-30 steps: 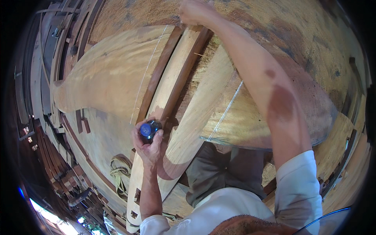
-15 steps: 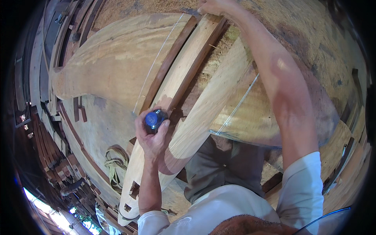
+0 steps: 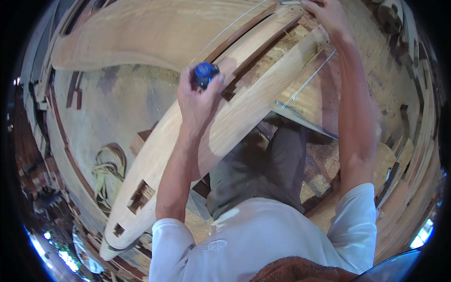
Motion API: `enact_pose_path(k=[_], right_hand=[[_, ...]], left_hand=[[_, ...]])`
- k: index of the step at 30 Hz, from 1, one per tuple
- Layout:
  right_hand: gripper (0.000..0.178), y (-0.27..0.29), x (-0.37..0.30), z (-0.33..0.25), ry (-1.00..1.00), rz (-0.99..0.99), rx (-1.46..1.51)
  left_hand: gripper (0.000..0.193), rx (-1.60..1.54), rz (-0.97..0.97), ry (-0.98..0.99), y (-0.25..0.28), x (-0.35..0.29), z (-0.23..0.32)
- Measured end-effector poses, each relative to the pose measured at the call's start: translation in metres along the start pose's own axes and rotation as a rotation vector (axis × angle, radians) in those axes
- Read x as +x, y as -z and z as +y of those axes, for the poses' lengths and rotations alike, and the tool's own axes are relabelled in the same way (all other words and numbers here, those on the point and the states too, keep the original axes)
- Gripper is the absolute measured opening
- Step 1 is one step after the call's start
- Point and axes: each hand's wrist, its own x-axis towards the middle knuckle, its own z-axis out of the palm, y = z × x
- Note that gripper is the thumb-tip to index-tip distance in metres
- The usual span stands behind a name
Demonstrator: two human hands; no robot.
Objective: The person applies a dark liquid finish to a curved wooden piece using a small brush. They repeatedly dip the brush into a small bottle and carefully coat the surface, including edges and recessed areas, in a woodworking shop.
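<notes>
My left hand [image 3: 196,101] is wrapped around a small rounded object with a blue top [image 3: 205,70] and a dark, glossy body; its exact kind does not show. It is held over a long pale wooden piece [image 3: 164,145] that tapers to a rounded near end with two rectangular cut-outs and has a long slot toward its far end. Up at the far end, my right hand [image 3: 329,16] has its fingers closed by the wood's tip. A thin greyish strip [image 3: 290,3] lies at those fingers; whether they grip it is unclear.
A broad curved wooden slab [image 3: 122,37] lies at the far left, another slab [image 3: 310,80] to the right, each crossed by a thin white line. A coiled greenish strap [image 3: 109,171] rests on the left. Sawdust and scrap wood surround my legs [image 3: 258,169].
The view has shifted, showing more of the near end of the pale wood. My left hand still holds the blue-topped object; my right hand stays around the far end, its fingers now more visible.
</notes>
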Motion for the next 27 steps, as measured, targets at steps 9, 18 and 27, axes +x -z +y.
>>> enact_pose_path(k=[9, 18, 27], right_hand=[[0.023, -0.091, -0.133, -0.093, 0.39, -0.223, -0.097], [0.017, -0.208, -0.127, -0.152, 0.738, -0.549, -0.52], [0.016, -0.242, -0.096, -0.178, 0.744, -0.865, -0.716]], left_hand=[[0.05, 0.435, 0.192, -0.315, 0.16, 0.029, -0.033], [0.037, 0.34, 0.23, -0.36, 0.214, 0.048, -0.058], [0.036, 0.361, 0.317, -0.366, 0.224, 0.056, -0.072]])
